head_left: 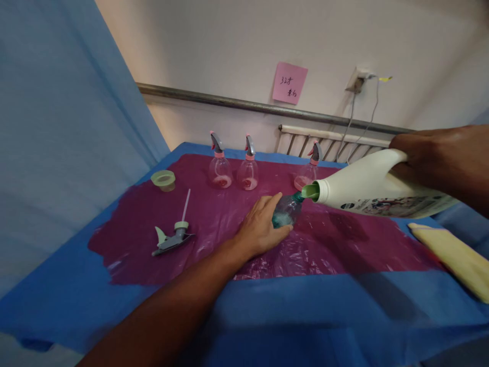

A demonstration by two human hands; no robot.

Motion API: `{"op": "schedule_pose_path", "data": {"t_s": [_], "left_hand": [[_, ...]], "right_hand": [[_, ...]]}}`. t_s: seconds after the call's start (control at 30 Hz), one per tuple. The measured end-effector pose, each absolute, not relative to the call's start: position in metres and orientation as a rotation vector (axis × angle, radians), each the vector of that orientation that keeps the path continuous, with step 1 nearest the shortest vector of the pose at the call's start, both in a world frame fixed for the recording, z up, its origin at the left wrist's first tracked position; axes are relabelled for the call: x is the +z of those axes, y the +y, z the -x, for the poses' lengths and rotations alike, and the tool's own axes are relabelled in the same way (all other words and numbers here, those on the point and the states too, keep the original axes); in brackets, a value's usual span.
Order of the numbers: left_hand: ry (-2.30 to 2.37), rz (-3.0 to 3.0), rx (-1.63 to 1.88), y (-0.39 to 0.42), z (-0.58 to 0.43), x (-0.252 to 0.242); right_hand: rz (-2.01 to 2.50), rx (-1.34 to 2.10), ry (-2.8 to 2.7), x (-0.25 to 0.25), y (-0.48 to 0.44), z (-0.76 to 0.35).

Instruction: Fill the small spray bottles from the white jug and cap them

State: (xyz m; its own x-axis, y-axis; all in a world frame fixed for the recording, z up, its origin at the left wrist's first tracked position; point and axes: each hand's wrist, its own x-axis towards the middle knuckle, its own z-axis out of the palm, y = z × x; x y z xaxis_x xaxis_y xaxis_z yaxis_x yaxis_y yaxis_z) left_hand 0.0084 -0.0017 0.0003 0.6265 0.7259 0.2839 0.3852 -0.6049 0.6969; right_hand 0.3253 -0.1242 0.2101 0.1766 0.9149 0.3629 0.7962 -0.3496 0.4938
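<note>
My left hand is wrapped round a clear spray bottle with a green neck and no spray head on it. Pale contents show in its lower part. From the right, my right hand grips the handle of a large cream detergent jug, tipped on its side. The jug's green spout meets the neck of the bottle; whether liquid is flowing I cannot tell. A grey and pale-green trigger spray head with its tube lies to the left. Beyond it sits a pale-green cap.
Two pink-topped spray bottles stand at the back, and another spray bottle is behind the jug's spout. A folded yellow cloth lies at the right edge. Purple plastic sheet covers the blue table. Behind are a pipe and a radiator.
</note>
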Motion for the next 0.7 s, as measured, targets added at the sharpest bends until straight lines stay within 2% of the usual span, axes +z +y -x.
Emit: {"op": "schedule_pose_path", "data": {"t_s": [0.3, 0.43, 0.7], "left_hand": [[0.866, -2.255, 0.747, -0.001, -0.009, 0.0], [0.9, -2.242, 0.724, -0.002, -0.009, 0.003], [0.934, -2.183, 0.75, 0.0, -0.01, 0.004]], "right_hand": [[-2.279, 0.988, 1.701, 0.196, -0.121, -0.333], [-2.414, 0.877, 1.679, 0.178, -0.117, -0.344], [-3.202, 0.419, 1.818, 0.143, -0.112, -0.365]]}}
